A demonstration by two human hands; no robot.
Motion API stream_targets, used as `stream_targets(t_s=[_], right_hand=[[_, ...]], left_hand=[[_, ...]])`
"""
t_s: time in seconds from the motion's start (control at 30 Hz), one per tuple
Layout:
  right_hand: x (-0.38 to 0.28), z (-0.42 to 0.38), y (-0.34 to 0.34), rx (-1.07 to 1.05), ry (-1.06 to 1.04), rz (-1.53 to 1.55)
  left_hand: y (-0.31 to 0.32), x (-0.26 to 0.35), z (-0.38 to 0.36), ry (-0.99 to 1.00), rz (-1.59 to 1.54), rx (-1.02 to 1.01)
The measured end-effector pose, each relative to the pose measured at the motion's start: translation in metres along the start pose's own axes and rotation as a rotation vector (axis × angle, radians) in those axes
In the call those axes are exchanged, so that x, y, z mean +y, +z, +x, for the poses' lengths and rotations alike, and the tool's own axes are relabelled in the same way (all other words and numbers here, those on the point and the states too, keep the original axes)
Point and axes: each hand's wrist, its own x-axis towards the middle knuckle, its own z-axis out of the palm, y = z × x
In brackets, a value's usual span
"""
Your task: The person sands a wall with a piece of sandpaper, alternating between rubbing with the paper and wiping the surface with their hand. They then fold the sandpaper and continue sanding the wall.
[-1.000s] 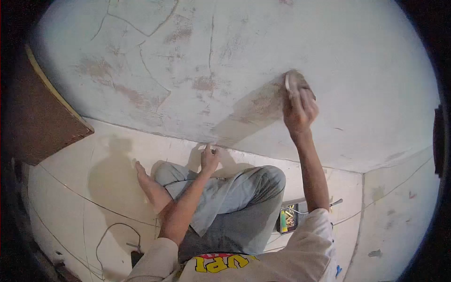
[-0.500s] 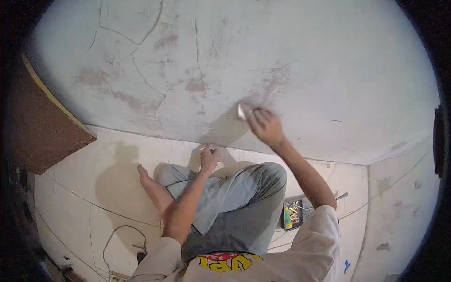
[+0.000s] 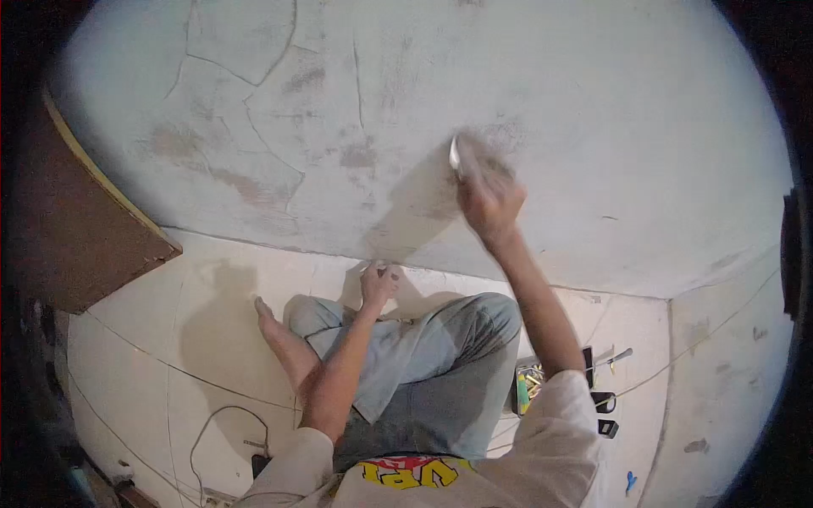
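Against the pale, patchy wall [image 3: 576, 169] my right hand [image 3: 491, 190] is raised, smeared by motion. Its fingers are closed on a thin white curved sheet [image 3: 456, 155], pressed at the wall beside a brownish worn patch. My left hand [image 3: 379, 284] is low, where the wall meets the floor, with its fingers curled. A small pale bit may show at its fingertips, but I cannot make out what it is. My crossed legs in grey trousers [image 3: 423, 381] are below both hands.
A brown board [image 3: 93, 212] with a yellowish edge juts in at left. To my right, on the tiled floor [image 3: 212, 339], are an open box of small items [image 3: 529, 385], black cases [image 3: 605, 402] and a blue item [image 3: 631, 481]. A cable [image 3: 195, 440] loops at lower left.
My right hand has moved up the wall and slightly right with the white sheet. My left hand stays low by the wall's base. More black cases show beside my right arm.
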Motion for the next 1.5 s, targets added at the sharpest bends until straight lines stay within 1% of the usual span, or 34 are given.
stream_targets(t_s=[0.03, 0.07, 0.1, 0.13, 0.17, 0.23, 0.27, 0.3, 0.33, 0.37, 0.4, 0.47, 0.5, 0.57, 0.6, 0.67, 0.77, 0.8, 0.83, 0.9, 0.93, 0.97, 1.03, 1.1, 1.17, 1.23, 1.27, 1.33, 1.37, 1.43, 1.47, 1.5], right_hand=[[-0.006, -0.035, 0.009, -0.079, 0.021, 0.031], [-0.018, -0.065, 0.011, -0.221, 0.098, 0.042], [-0.028, -0.079, 0.012, -0.211, 0.078, 0.099], [-0.035, -0.087, 0.015, -0.229, 0.059, 0.093], [-0.032, -0.091, 0.02, -0.218, 0.055, 0.092], [-0.033, -0.078, 0.016, -0.166, 0.163, 0.062], [-0.025, -0.067, 0.022, 0.007, 0.143, 0.045], [-0.024, -0.042, 0.017, 0.008, 0.143, 0.038], [-0.023, -0.017, 0.01, 0.01, 0.214, 0.032], [-0.023, 0.003, 0.005, 0.008, 0.287, 0.03], [-0.025, 0.021, 0.003, 0.0, 0.293, 0.031], [-0.028, 0.042, 0.004, 0.101, 0.396, 0.113], [-0.03, 0.033, 0.008, 0.099, 0.397, 0.114], [-0.034, -0.003, 0.026, 0.13, 0.288, 0.126], [-0.042, -0.02, 0.032, 0.134, 0.283, 0.125], [-0.068, -0.054, 0.041, 0.137, 0.566, 0.293], [-0.081, -0.081, 0.05, 0.093, 0.553, 0.351], [-0.08, -0.079, 0.049, -0.003, 0.611, 0.325], [-0.077, -0.061, 0.047, 0.003, 0.614, 0.326], [-0.063, -0.022, 0.044, 0.227, 0.508, 0.213], [-0.058, -0.013, 0.038, 0.163, 0.533, 0.293], [-0.057, -0.002, 0.033, 0.159, 0.533, 0.289], [-0.06, 0.013, 0.029, 0.226, 0.603, 0.323], [-0.07, -0.016, 0.04, 0.186, 0.632, 0.297], [-0.088, -0.052, 0.048, 0.132, 0.708, 0.276], [-0.111, -0.076, 0.043, -0.045, 0.882, 0.366], [-0.114, -0.081, 0.043, -0.038, 0.879, 0.368], [-0.116, -0.082, 0.038, -0.153, 0.824, 0.333], [-0.112, -0.081, 0.038, -0.151, 0.825, 0.33], [-0.099, -0.067, 0.036, -0.015, 0.528, 0.25], [-0.093, -0.068, 0.039, -0.012, 0.528, 0.246], [-0.086, -0.072, 0.043, -0.019, 0.427, 0.209]], left_hand=[[0.0, 0.005, -0.004, -0.021, -0.002, 0.052], [0.0, -0.003, 0.0, -0.018, -0.004, 0.053], [0.0, -0.017, 0.01, -0.012, 0.043, 0.069], [0.0, -0.018, 0.013, -0.003, 0.091, 0.085], [-0.002, -0.019, 0.016, 0.009, 0.091, 0.089], [-0.002, -0.009, 0.006, 0.033, 0.118, 0.01], [-0.001, -0.004, 0.003, 0.033, 0.12, 0.005], [0.0, 0.002, 0.0, -0.004, 0.091, -0.001], [0.001, 0.005, -0.002, -0.048, 0.062, -0.005], [0.002, 0.006, -0.003, -0.055, 0.063, -0.007], [0.002, 0.006, -0.005, -0.045, 0.042, -0.008], [0.0, 0.004, -0.004, -0.044, 0.023, -0.005], [0.001, 0.003, -0.003, -0.062, 0.019, 0.01], [0.0, 0.005, -0.004, -0.078, 0.016, 0.022], [0.0, 0.01, -0.007, -0.085, 0.029, 0.026], [0.002, 0.012, -0.009, -0.09, 0.036, 0.031], [0.003, 0.01, -0.009, -0.049, 0.043, 0.049], [0.003, 0.012, -0.009, -0.065, 0.047, 0.043], [0.002, 0.013, -0.008, -0.083, 0.051, 0.036], [-0.001, 0.012, -0.007, -0.06, 0.026, 0.02], [-0.001, 0.007, -0.006, -0.039, -0.006, 0.003], [0.0, 0.002, -0.004, -0.044, -0.008, -0.001], [0.0, -0.008, 0.001, 0.008, -0.038, -0.027], [-0.001, -0.008, -0.001, -0.01, -0.058, -0.034], [-0.001, -0.002, 0.001, -0.016, -0.077, -0.035], [-0.001, -0.008, 0.001, -0.034, -0.058, 0.014], [-0.001, -0.008, 0.005, -0.026, -0.057, 0.015], [-0.002, -0.005, 0.005, -0.123, -0.172, -0.024], [-0.001, -0.006, 0.004, -0.122, -0.171, -0.026], [0.001, 0.004, -0.004, -0.046, 0.009, -0.009], [0.001, 0.01, -0.007, -0.044, 0.011, -0.011], [0.002, 0.013, -0.008, -0.071, 0.019, 0.01]])
